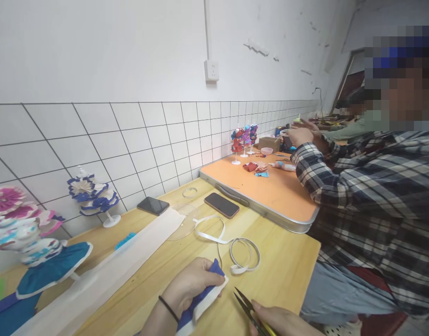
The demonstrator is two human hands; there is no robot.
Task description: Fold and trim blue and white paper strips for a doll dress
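My left hand (188, 282), with a dark band at the wrist, pinches a blue and white strip (204, 298) that looks like fabric or crepe paper. The strip hangs down past the lower edge of the view. My right hand (282, 322) is wrapped round a pair of scissors (248, 310) with a yellowish handle. The scissor blades stand a little apart, their tips just right of the strip and not touching it. Beyond my hands a coil of white ribbon (245, 254) lies on the wooden table (280, 275).
A long pale strip (106, 282) runs across the table's left side. Two phones (221, 205) lie at the back. Small dress stands (111, 220) line the wall. A person in a plaid shirt (368, 191) works at the orange table (270, 196) on the right.
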